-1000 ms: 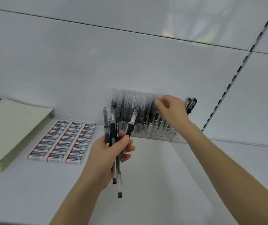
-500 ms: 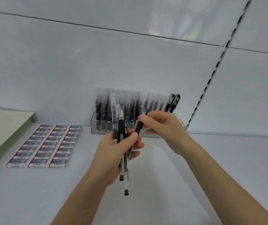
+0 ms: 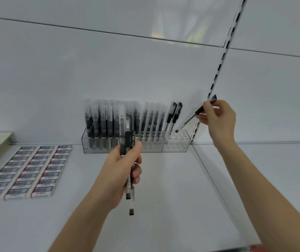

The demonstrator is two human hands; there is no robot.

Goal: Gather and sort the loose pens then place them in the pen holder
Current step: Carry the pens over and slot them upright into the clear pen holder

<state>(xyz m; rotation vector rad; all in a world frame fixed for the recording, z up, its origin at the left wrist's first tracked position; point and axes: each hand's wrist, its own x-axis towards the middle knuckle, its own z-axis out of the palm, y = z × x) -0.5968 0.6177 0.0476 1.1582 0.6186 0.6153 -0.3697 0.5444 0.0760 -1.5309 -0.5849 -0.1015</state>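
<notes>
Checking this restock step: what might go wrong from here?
The slim black pen pinched in the right hand is steeply tilted, so its tip may miss a slot in the clear plastic pen holder or knock the two upright black pens. The bundle of black and clear pens in the left hand could slip.

L hand (image 3: 120, 168) grips pens (image 3: 128, 142), R hand (image 3: 218, 120) pinches pen (image 3: 194, 115)

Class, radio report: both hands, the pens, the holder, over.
Left-hand grip holds pen bundle. Right-hand grip pinches one black pen, tip angled over pen holder, right end. Nothing blocking.
</notes>
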